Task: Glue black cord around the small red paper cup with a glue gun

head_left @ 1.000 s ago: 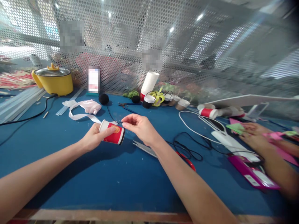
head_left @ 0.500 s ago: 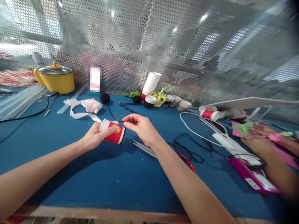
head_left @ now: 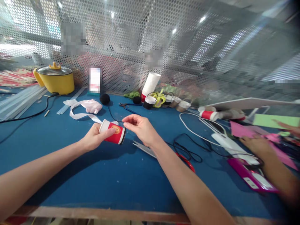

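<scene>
My left hand point(head_left: 92, 138) grips a small red paper cup point(head_left: 112, 135) held on its side above the blue table point(head_left: 93, 184), its black-edged rim toward my right hand. My right hand point(head_left: 140, 128) pinches a thin black cord point(head_left: 112, 117) at the cup's rim; the cord runs back to a black pom-pom point(head_left: 104, 98). Red-handled scissors point(head_left: 164, 154) lie on the table under my right forearm.
A yellow pot point(head_left: 55, 80), a white ribbon point(head_left: 81, 111), a stack of white cups point(head_left: 150, 83), finished cups point(head_left: 168, 101) and glue sticks point(head_left: 18, 103) line the back. Black cable point(head_left: 187, 150) and a pink device point(head_left: 252, 179) lie at right, where another person's hand point(head_left: 254, 145) handles pink paper point(head_left: 241, 129).
My hands have barely moved with the cup and cord. The other person at right has lifted a green sheet and shifted their hands.
</scene>
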Motion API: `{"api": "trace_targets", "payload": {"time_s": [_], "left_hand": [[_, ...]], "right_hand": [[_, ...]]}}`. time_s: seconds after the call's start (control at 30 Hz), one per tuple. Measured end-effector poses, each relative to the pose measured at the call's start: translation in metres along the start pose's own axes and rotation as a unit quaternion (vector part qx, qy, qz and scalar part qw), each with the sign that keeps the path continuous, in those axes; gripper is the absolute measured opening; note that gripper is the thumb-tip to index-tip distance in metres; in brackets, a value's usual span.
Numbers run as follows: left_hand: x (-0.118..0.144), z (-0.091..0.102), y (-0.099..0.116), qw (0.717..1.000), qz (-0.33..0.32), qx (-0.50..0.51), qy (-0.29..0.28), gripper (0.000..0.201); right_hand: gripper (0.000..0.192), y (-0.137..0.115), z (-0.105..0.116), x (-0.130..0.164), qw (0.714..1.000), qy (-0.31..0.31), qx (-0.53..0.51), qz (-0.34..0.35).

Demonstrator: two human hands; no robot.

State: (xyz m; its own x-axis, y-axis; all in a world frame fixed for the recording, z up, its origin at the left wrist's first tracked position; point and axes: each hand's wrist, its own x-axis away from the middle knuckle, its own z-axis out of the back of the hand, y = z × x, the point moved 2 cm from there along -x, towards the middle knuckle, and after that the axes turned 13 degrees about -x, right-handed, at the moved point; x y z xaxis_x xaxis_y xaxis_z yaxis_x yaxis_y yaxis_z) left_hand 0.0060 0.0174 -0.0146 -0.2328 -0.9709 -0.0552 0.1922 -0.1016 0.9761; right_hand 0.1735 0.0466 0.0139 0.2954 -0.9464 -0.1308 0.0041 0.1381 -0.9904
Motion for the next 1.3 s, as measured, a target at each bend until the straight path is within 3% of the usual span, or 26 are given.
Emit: {"api": "trace_targets", "payload": {"time_s": [0.63, 0.97, 1.17, 1.3], "left_hand": [[0.0015, -0.0004, 0.002, 0.999, -0.047, 0.022, -0.002, 0.036], [0.0011, -0.0013, 0.0021, 0.999, -0.025, 0.035, 0.017, 0.036], [-0.0034, -0.0003, -0.0022, 0.989, 0.02, 0.136, 0.052, 0.028], [-0.0076, -0.0004, -0.0042, 0.979, 0.05, 0.184, 0.069, 0.027]], "right_hand": [[0.008, 0.0005, -0.0034, -0.0005, 1.0, -0.005, -0.012, -0.024], [0.012, 0.0037, -0.0049, 0.0003, 1.0, 0.012, 0.022, -0.012], [0.013, 0.0048, -0.0004, -0.0017, 0.993, 0.081, 0.074, 0.034], [0.025, -0.0018, -0.0072, 0.0046, 0.999, 0.021, 0.027, -0.012]]}}
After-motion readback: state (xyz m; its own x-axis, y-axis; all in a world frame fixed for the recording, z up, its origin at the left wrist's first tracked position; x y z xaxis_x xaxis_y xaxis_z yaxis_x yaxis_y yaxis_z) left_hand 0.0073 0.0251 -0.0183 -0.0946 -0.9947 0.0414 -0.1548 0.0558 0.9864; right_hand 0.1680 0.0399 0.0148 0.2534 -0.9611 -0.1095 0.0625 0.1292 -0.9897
